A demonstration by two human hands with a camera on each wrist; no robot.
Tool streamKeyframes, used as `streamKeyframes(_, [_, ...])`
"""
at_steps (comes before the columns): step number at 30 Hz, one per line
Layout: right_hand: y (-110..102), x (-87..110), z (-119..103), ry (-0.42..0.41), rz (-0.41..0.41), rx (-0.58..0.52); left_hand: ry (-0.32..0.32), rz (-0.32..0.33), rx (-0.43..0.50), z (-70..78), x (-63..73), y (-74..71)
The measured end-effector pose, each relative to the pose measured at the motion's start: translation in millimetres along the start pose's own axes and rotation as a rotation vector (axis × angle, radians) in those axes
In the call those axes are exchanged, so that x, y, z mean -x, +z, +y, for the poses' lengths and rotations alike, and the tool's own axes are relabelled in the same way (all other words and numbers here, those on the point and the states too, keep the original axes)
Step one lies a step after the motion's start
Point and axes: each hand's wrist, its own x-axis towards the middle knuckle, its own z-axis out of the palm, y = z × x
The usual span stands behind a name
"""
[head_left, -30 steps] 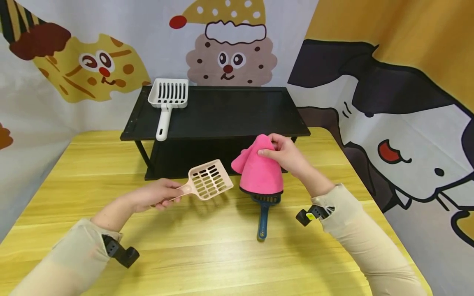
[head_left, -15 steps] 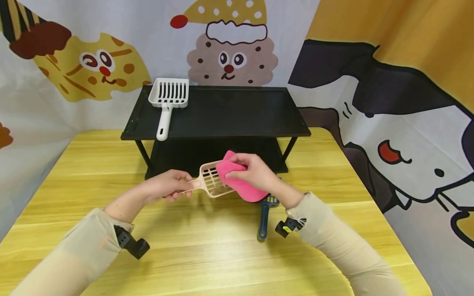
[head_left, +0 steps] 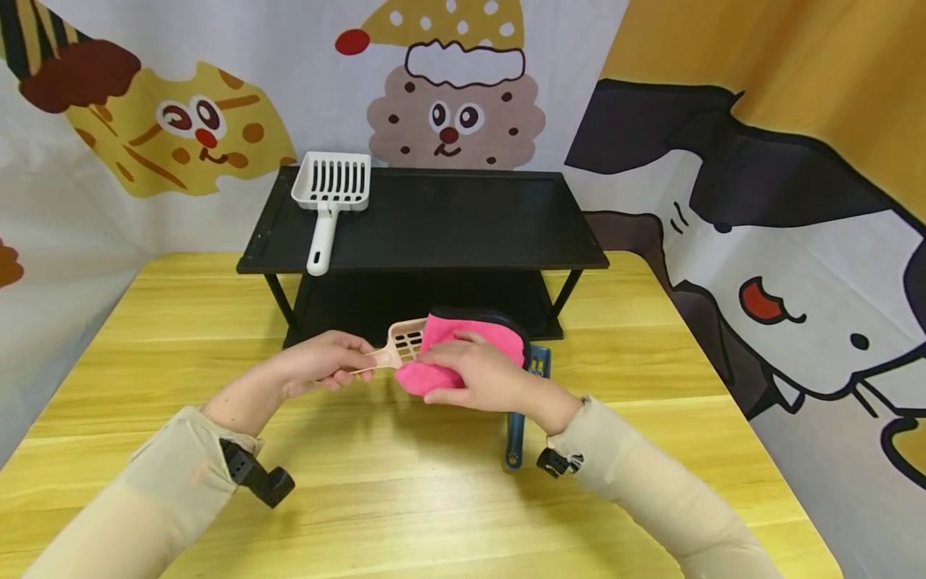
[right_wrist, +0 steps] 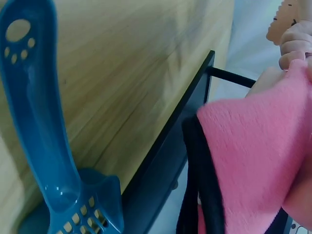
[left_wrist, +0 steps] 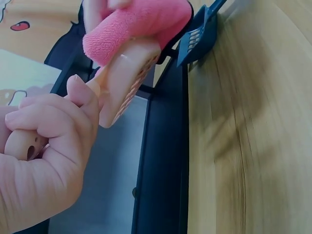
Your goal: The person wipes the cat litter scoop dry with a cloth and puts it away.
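My left hand (head_left: 325, 363) grips the handle of a beige slotted litter scoop (head_left: 397, 344), raised in front of the black rack. In the left wrist view the fingers curl round the handle, and the end with its hole pokes out beside them. Draped over much of the scoop's head is a pink cloth (head_left: 499, 336) with a black edge. My right hand (head_left: 485, 376) holds this cloth against the scoop, thumb toward the near side. The head's far part is hidden under the cloth. Right of it, a blue litter scoop (head_left: 515, 441) lies on the table, partly covered in the head view.
A two-tier black rack (head_left: 463, 225) stands at the back of the wooden table (head_left: 405, 498). On its top left lies a white litter scoop (head_left: 331, 189), handle over the front edge. A cartoon-printed curtain (head_left: 608, 48) hangs behind and to the right.
My right hand has brought the pink cloth leftward from above the blue scoop and laid it over the beige scoop's head. My left hand has shifted slightly right with the beige scoop.
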Motion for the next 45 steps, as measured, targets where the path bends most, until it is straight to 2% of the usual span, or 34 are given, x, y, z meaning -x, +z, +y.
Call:
streamKeyframes(3, [0,-0.1,1,-0.028,-0.011,0.044,0.001,-0.013,0.03,-0.3,1.5,-1.7])
streamKeyframes(7, [-1,-1.5,2,-0.048,0.022,0.045,0.006,-0.029,0.059,0.2,3.0,-3.8])
streamKeyframes(17, [-5,6.6,22,-0.019,0.05,0.005,0.016,-0.041,0.058,-0.7,6.8,-8.2])
streamKeyframes(24, [-16,13.9,27,-0.076,0.159,0.041,0.031,-0.033,0.037,-0.2,11.8,-13.6])
streamKeyframes(26, [-19,15.0,30,-0.071,0.191,0.035,0.025,-0.026,0.034,-0.1,13.0,-15.9])
streamKeyframes(28, [-23,15.4,33,-0.024,0.23,-0.006,0.016,-0.022,0.024,-0.5,13.6,-18.5])
streamKeyframes(31, [-30,13.3,38,0.125,0.312,-0.124,0.0,-0.012,-0.014,-0.7,14.8,-21.9])
streamKeyframes(35, [-39,3.0,32,0.307,0.459,-0.259,-0.03,-0.02,-0.086,-2.7,12.2,-21.3])
streamKeyframes(37, [-39,-4.7,26,0.325,0.497,-0.269,-0.035,-0.036,-0.115,-4.0,8.5,-18.2])
streamKeyframes(39, [-34,-12.2,19,0.293,0.463,-0.256,-0.028,-0.05,-0.129,-4.4,4.8,-14.1])
streamKeyframes(42, [-22,-17.7,12,0.197,0.292,-0.224,-0.004,-0.052,-0.168,-2.7,0.7,-8.2])
streamKeyframes(45, [-11,-18.6,7,0.153,0.13,-0.19,0.006,-0.038,-0.21,0.1,-0.5,-3.5])
